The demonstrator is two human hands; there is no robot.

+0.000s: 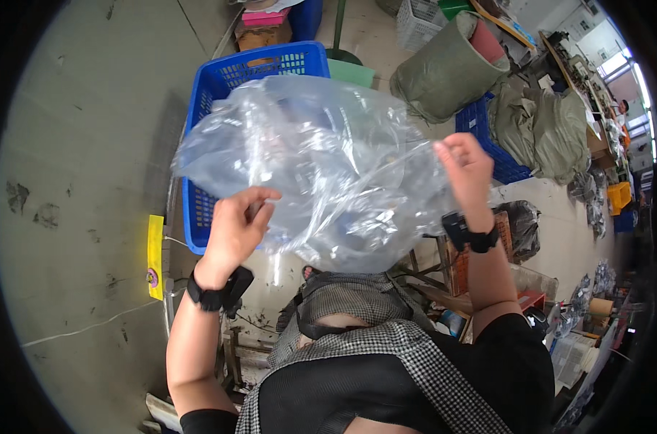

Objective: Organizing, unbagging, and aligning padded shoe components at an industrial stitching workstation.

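A large, clear plastic bag (328,145) spreads crumpled and shiny in front of me, over the blue crate and the floor. My right hand (467,170) pinches its right side between thumb and fingers. At the bag's near left edge is my left hand (238,220), its fingers curled in against the film; the exact grip there is partly hidden. Beneath the bag stands a blue plastic crate (195,217) with slotted walls. The bag covers most of the crate's inside, so its contents are hard to make out.
A grey wall (82,181) with a yellow strip (155,257) runs along the left. Beyond the bag stand a grey-green cloth-covered drum (437,72) and a white basket (419,25). Covered goods (545,130) lie at the right, near a dark blue crate (480,145).
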